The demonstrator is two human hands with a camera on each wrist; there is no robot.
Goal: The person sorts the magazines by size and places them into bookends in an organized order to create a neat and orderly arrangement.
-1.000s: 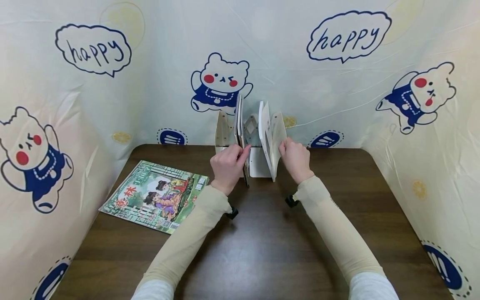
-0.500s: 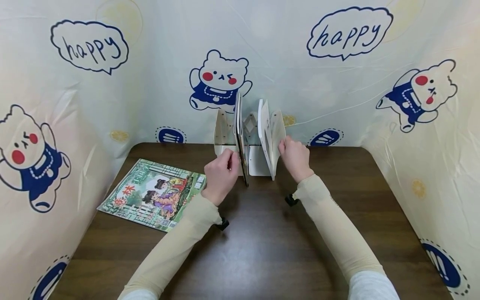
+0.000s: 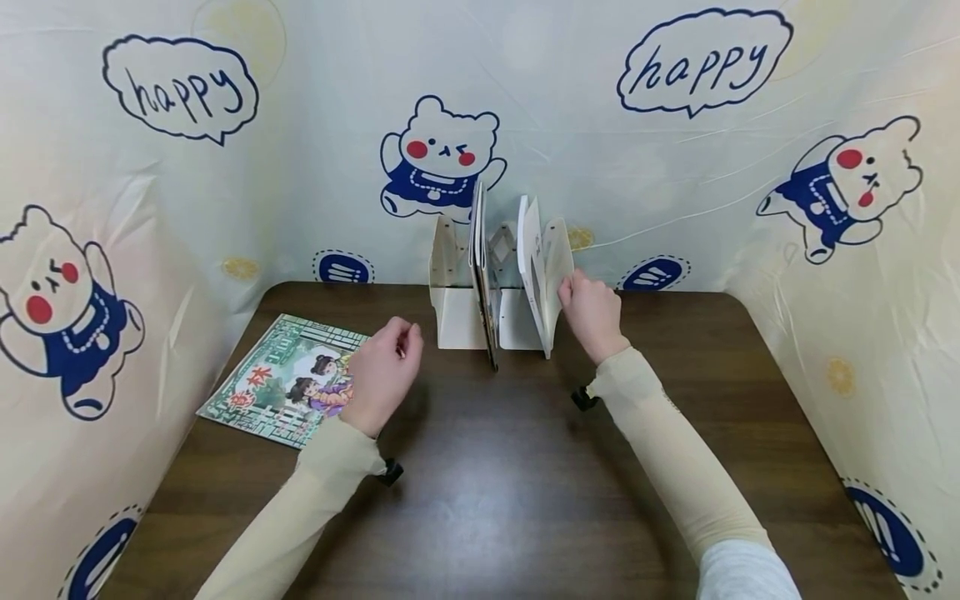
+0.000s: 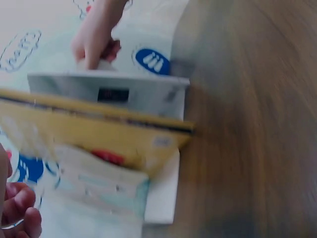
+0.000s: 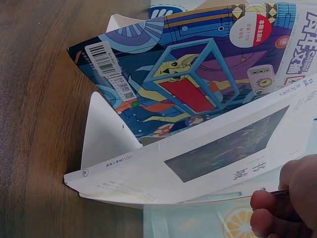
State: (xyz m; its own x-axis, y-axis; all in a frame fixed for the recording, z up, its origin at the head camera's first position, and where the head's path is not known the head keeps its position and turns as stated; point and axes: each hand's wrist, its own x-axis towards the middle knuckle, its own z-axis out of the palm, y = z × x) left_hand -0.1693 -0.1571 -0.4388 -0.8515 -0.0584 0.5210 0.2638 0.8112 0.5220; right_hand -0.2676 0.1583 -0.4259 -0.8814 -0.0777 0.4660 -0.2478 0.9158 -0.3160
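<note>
A white expandable book rack (image 3: 459, 321) stands at the back of the table. My right hand (image 3: 592, 317) pinches the edge of its right end plate between thumb and curled fingers. Beside that plate a white book (image 5: 208, 153) leans inside the rack. Farther left, thin magazines (image 3: 480, 267) stand upright; one colourful cover (image 5: 163, 64) faces the right wrist camera. My left hand (image 3: 384, 375) holds nothing, its fingers loosely curled, and appears over the green magazine (image 3: 262, 392), hiding its right part. The left wrist view is blurred.
The brown wooden table (image 3: 480, 500) has a patterned cloth (image 3: 315, 167) hanging behind it and along both sides. The rack stands close to the back cloth, and the green magazine lies flat to its left.
My left hand has left the standing magazines in the rack and moved left and toward me, over the green magazine. My right hand stays on the rack's end plate.
</note>
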